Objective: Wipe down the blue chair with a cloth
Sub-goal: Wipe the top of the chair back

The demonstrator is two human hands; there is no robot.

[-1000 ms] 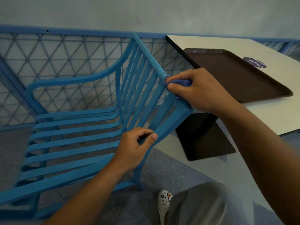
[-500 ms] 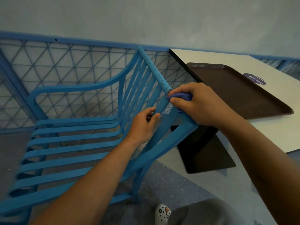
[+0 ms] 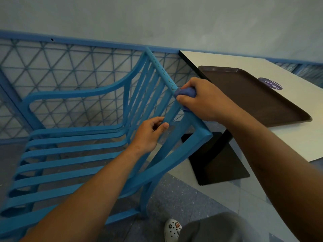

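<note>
The blue chair (image 3: 83,154) stood on the floor, next to a blue wire fence (image 3: 70,63) and beside a white surface (image 3: 297,137) with a brown tray (image 3: 253,95) on it. The right hand (image 3: 208,100) held a small blue cloth (image 3: 186,93) bunched up in its curled fingers (image 3: 181,98). The cloth was pressed on the top bar of the chair's back, close to the near corner. The left hand (image 3: 148,135) gripped one of the back slats just below, fingers and thumb wrapped round it, likely to keep the chair from moving.

The job looked like it was only partly done. The cloth was on the top bar, and most of that bar ran on past the hand with squiggly marks on it. The seat slats, both arm rests and the legs were far from the cloth. I could not tell which parts were clean already, since nothing looked wet or shiny. So a lot of the chair probably needed wiping after this bar.
</note>
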